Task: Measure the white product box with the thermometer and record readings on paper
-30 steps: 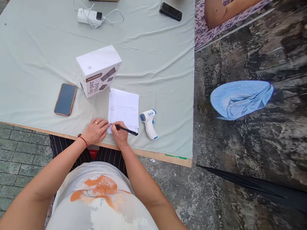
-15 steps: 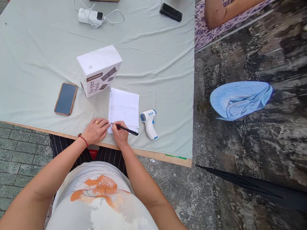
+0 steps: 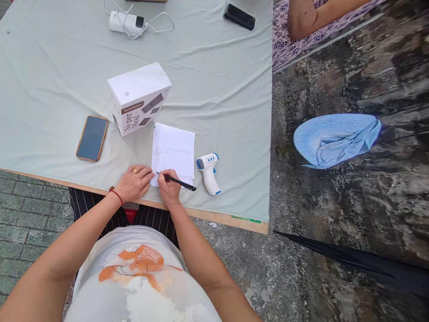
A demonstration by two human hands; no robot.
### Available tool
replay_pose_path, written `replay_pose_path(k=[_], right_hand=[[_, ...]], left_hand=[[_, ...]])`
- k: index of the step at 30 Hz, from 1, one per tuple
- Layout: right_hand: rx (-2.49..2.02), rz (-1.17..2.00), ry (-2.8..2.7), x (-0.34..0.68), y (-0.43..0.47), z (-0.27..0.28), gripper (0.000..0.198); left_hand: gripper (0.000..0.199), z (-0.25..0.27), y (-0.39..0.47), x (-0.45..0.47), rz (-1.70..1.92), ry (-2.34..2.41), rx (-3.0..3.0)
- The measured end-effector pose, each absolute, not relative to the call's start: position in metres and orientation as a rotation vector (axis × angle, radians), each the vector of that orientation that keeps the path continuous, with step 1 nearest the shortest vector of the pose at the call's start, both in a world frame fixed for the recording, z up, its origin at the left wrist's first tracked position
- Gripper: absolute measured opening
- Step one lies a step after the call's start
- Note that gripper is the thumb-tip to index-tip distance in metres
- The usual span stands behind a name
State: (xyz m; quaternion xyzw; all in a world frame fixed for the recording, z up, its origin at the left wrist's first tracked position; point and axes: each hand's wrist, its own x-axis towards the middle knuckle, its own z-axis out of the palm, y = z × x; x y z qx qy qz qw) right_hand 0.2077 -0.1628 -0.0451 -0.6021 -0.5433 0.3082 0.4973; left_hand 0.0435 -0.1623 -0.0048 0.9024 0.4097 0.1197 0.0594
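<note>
A black pen [image 3: 181, 182] is gripped in my right hand [image 3: 170, 187], its tip on the lower left part of a white notebook [image 3: 176, 152]. Small marks run down the notebook's left side. My left hand [image 3: 136, 182] lies flat at the page's lower left corner, fingers stretched out, with a ring on one finger. Just right of the notebook lies a white and blue infrared thermometer [image 3: 209, 174]. Behind the notebook stands a white box [image 3: 140, 98] with "Su-per Meal" on its side.
A smartphone [image 3: 92, 138] lies at the left on the pale green tablecloth [image 3: 221, 89]. Farther back are a white device with a cable [image 3: 125, 23] and a black case [image 3: 239, 17]. Another person's arm [image 3: 301, 20] shows at the top right. A blue hat [image 3: 337, 140] is beyond the table's right edge.
The pen has shifted slightly to the right with my right hand, its tip still at the page's lower left. My left hand stays in place.
</note>
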Motion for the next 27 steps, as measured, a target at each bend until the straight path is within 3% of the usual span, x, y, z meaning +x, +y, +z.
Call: replay_pose_path(k=[27], right_hand=[[-1.481,0.732,-1.308,0.2092,-0.163,-0.0477,0.009]], left_hand=[[0.031,-0.0023,-0.1616,0.0442,0.34,1.246,2.7]])
